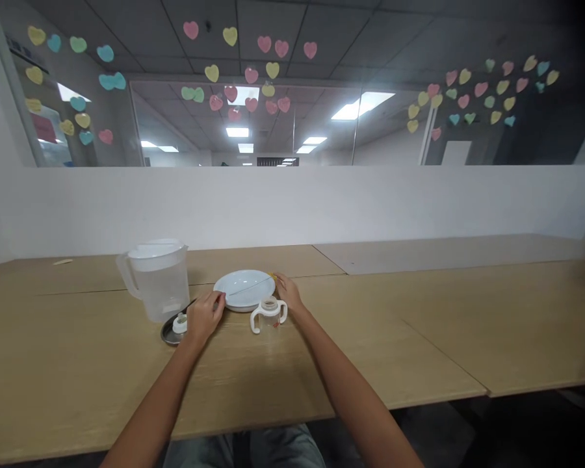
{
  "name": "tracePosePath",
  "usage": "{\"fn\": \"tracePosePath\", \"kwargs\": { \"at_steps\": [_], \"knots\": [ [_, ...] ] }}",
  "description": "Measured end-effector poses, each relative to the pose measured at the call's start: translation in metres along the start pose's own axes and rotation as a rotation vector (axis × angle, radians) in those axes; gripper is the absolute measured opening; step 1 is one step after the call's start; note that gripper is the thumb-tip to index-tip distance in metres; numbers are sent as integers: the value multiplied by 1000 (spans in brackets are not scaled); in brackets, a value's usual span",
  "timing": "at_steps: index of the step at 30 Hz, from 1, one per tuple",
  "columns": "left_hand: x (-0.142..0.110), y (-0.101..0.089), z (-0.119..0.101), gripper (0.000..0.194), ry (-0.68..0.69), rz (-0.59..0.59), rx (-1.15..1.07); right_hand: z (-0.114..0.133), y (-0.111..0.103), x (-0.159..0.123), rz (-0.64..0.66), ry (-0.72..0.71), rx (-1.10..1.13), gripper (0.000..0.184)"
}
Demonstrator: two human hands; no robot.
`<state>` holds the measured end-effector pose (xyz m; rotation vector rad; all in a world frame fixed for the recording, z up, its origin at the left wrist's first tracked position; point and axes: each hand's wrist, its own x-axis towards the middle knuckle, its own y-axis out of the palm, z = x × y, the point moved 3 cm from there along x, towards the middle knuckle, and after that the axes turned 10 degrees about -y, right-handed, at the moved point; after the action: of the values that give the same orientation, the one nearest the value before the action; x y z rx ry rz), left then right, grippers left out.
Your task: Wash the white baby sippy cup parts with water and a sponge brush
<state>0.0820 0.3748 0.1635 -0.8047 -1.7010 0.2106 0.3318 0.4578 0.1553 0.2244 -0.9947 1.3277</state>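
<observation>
A thin wire-like stick [250,286] with a yellow end stretches across the top of a white bowl [244,303]. My left hand [205,316] pinches its near end at the bowl's left rim. At the right rim, the fingers of my right hand [287,292] are closed on the yellow end. Just in front of the bowl stands a clear baby bottle [269,315] with two white handles and an uncovered mouth, close to my right wrist. A round metal tray [168,337], partly hidden behind my left hand, bears a white bottle collar [180,323].
A translucent plastic pitcher [160,279] with a lid stands at the left behind the tray. A small flat light-coloured piece [63,262] lies far left. The wooden table [394,331] meets a white wall [292,205] under a window with heart-shaped notes.
</observation>
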Motion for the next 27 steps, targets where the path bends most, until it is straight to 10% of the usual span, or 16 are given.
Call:
{"fn": "tracePosePath", "kwargs": {
  "at_steps": [16,27],
  "knots": [
    [0,7,-7,28,-1,156,39,-8,14,-8,354,56,-248,49],
    [-4,10,-8,28,29,164,18,-12,12,-10,247,-5,-294,50]
  ]
}}
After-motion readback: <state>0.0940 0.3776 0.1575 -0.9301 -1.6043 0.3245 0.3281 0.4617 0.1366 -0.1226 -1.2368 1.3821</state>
